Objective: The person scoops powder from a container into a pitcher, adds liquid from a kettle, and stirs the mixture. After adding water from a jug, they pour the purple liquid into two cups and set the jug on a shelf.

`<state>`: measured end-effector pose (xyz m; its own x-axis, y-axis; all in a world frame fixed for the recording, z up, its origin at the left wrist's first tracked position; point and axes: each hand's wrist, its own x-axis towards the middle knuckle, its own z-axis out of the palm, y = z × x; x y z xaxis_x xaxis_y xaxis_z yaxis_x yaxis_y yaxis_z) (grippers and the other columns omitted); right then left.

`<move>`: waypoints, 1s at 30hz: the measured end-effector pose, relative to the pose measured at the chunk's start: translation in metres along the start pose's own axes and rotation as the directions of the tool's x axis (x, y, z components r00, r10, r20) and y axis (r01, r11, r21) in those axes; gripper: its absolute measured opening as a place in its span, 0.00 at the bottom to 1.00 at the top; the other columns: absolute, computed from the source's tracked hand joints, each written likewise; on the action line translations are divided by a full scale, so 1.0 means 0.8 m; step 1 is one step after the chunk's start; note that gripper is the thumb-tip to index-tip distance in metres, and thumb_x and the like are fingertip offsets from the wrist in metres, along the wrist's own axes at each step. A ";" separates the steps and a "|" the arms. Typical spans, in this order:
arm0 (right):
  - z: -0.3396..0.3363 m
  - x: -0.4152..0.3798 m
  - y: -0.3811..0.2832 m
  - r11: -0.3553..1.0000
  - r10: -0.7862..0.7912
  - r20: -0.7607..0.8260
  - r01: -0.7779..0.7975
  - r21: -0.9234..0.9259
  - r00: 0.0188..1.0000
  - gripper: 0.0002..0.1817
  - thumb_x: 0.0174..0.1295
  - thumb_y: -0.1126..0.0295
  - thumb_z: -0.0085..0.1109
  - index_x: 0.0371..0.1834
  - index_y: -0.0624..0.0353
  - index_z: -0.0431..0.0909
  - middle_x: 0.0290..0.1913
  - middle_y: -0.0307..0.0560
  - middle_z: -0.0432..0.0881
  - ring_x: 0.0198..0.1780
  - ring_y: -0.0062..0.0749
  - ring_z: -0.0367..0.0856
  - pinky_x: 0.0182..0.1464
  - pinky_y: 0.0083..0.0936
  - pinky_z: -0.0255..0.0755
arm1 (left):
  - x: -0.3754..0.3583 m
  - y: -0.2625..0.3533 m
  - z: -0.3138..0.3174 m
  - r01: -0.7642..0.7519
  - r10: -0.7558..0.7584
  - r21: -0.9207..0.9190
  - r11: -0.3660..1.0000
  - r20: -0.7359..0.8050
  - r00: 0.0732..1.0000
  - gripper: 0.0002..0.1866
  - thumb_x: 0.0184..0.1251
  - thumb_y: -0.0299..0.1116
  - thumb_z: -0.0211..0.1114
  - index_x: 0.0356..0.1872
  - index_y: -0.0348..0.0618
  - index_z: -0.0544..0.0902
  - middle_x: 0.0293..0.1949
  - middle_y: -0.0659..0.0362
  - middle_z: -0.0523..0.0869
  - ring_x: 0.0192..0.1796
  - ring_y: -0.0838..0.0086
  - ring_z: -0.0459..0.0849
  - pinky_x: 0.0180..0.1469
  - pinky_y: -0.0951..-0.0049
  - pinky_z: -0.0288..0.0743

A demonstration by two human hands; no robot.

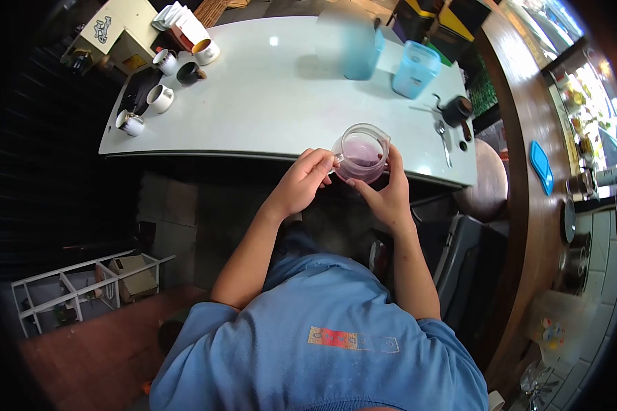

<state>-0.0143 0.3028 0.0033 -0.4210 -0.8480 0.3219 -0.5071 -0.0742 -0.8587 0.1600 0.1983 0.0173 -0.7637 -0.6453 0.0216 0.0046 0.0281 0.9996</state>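
Note:
A clear glass jug with a pinkish-purple tint inside is held between my two hands at the front edge of the white table. My left hand pinches the jug's handle on its left side. Around the jug's right side curls my right hand, with the thumb low on the glass and the fingers partly hidden behind it. The spout points up and to the right.
Several mugs, one of them white, stand at the table's left end. Two blue containers, the right one translucent, stand at the back. A black gooseneck kettle and a spoon are at the right. A wooden counter runs alongside.

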 end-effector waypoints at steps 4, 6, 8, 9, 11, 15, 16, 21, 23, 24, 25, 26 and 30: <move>0.080 0.058 0.018 0.999 -0.050 0.073 0.050 0.001 0.996 0.49 0.43 0.66 0.78 0.67 0.66 0.57 0.58 0.58 0.73 0.59 0.44 0.74 0.60 0.35 0.68 | 0.023 -0.025 -0.083 0.081 -0.079 0.006 0.997 -0.148 0.986 0.15 0.74 0.38 0.55 0.50 0.37 0.80 0.43 0.57 0.75 0.33 0.78 0.76 0.38 0.77 0.74; 0.116 0.085 0.023 1.000 -0.027 0.099 0.025 0.018 0.995 0.49 0.43 0.66 0.78 0.67 0.67 0.57 0.59 0.59 0.72 0.60 0.45 0.73 0.60 0.36 0.68 | 0.036 -0.037 -0.125 0.077 -0.046 0.164 0.983 -0.181 0.982 0.15 0.72 0.38 0.57 0.47 0.36 0.81 0.40 0.56 0.76 0.34 0.77 0.76 0.39 0.77 0.73; 0.148 0.109 0.034 0.999 0.009 0.128 -0.005 -0.034 0.992 0.49 0.43 0.67 0.78 0.68 0.63 0.57 0.60 0.54 0.72 0.59 0.41 0.74 0.60 0.35 0.68 | 0.050 -0.049 -0.164 0.070 -0.023 0.264 0.962 -0.175 0.984 0.15 0.72 0.37 0.58 0.47 0.36 0.81 0.40 0.57 0.77 0.36 0.77 0.77 0.42 0.77 0.72; 0.161 0.120 0.040 1.000 0.014 0.138 -0.012 -0.017 0.990 0.50 0.42 0.66 0.78 0.68 0.62 0.57 0.60 0.54 0.72 0.59 0.41 0.73 0.60 0.36 0.67 | 0.057 -0.052 -0.180 0.054 0.006 0.369 0.928 -0.160 0.987 0.14 0.71 0.37 0.58 0.48 0.36 0.82 0.39 0.59 0.78 0.38 0.77 0.77 0.45 0.78 0.72; 0.182 0.141 0.049 1.000 0.014 0.154 -0.011 -0.023 0.988 0.49 0.42 0.66 0.78 0.68 0.62 0.58 0.60 0.54 0.72 0.60 0.41 0.73 0.60 0.36 0.68 | 0.069 -0.058 -0.204 0.088 -0.023 0.365 0.927 -0.178 0.984 0.14 0.71 0.37 0.58 0.47 0.37 0.82 0.38 0.59 0.78 0.38 0.77 0.76 0.45 0.77 0.71; 0.204 0.170 0.060 0.997 -0.027 0.147 0.038 -0.069 0.989 0.50 0.40 0.65 0.79 0.67 0.65 0.59 0.62 0.58 0.68 0.62 0.46 0.71 0.60 0.37 0.69 | 0.089 -0.074 -0.229 0.084 -0.004 0.338 0.937 -0.230 0.973 0.13 0.70 0.38 0.60 0.46 0.40 0.82 0.30 0.56 0.78 0.33 0.71 0.75 0.39 0.72 0.71; 0.208 0.174 0.064 0.997 -0.021 0.145 0.031 -0.066 0.989 0.50 0.40 0.65 0.79 0.67 0.65 0.59 0.62 0.58 0.68 0.62 0.46 0.71 0.60 0.37 0.69 | 0.092 -0.075 -0.233 0.088 -0.010 0.341 0.936 -0.226 0.974 0.13 0.70 0.38 0.60 0.46 0.40 0.82 0.30 0.56 0.78 0.33 0.71 0.75 0.39 0.72 0.71; 0.210 0.201 0.072 0.998 0.012 0.256 0.003 -0.059 0.967 0.49 0.39 0.64 0.79 0.67 0.62 0.61 0.63 0.57 0.68 0.62 0.48 0.69 0.61 0.36 0.68 | 0.104 -0.089 -0.234 0.105 -0.011 0.337 0.936 -0.269 0.963 0.13 0.70 0.39 0.59 0.45 0.39 0.81 0.31 0.56 0.80 0.34 0.70 0.76 0.40 0.71 0.71; 0.209 0.209 0.081 0.994 -0.046 0.275 0.072 -0.087 0.960 0.50 0.39 0.62 0.79 0.67 0.60 0.61 0.63 0.55 0.69 0.63 0.49 0.67 0.62 0.39 0.65 | 0.105 -0.094 -0.227 0.114 -0.009 0.316 0.942 -0.315 0.949 0.13 0.70 0.38 0.59 0.45 0.39 0.81 0.32 0.55 0.80 0.34 0.70 0.76 0.41 0.71 0.71; 0.208 0.213 0.082 0.984 -0.089 0.283 0.128 -0.121 0.955 0.50 0.38 0.61 0.79 0.67 0.58 0.62 0.63 0.53 0.70 0.64 0.50 0.65 0.63 0.42 0.62 | 0.105 -0.095 -0.224 0.119 -0.012 0.295 0.948 -0.343 0.939 0.13 0.70 0.38 0.59 0.45 0.39 0.81 0.32 0.55 0.81 0.35 0.70 0.77 0.41 0.71 0.71; 0.206 0.216 0.083 0.985 -0.101 0.292 0.137 -0.107 0.951 0.50 0.38 0.61 0.79 0.67 0.58 0.62 0.63 0.53 0.70 0.64 0.50 0.65 0.63 0.42 0.62 | 0.104 -0.097 -0.221 0.125 -0.009 0.301 0.945 -0.358 0.934 0.13 0.70 0.38 0.59 0.45 0.39 0.81 0.32 0.55 0.81 0.35 0.70 0.77 0.41 0.71 0.71; 0.204 0.219 0.083 0.977 -0.076 0.321 0.135 -0.166 0.944 0.50 0.38 0.59 0.79 0.67 0.55 0.62 0.63 0.51 0.70 0.64 0.51 0.64 0.64 0.44 0.58 | 0.104 -0.098 -0.218 0.127 -0.011 0.292 0.948 -0.367 0.930 0.13 0.70 0.38 0.58 0.45 0.38 0.81 0.32 0.55 0.81 0.36 0.70 0.77 0.42 0.71 0.72; 0.195 0.235 0.091 0.973 -0.016 0.418 0.111 -0.204 0.908 0.50 0.39 0.54 0.77 0.69 0.48 0.62 0.65 0.47 0.69 0.66 0.52 0.60 0.65 0.47 0.49 | 0.109 -0.098 -0.208 0.178 -0.085 0.229 0.957 -0.365 0.927 0.13 0.71 0.38 0.58 0.45 0.37 0.81 0.33 0.55 0.81 0.37 0.71 0.78 0.43 0.72 0.72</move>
<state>-0.0130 0.0563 -0.0607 -0.0598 -0.9884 0.1398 -0.6936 -0.0596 -0.7179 0.2005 0.0126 -0.0561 -0.4725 -0.8794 -0.0583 -0.2795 0.0868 0.9562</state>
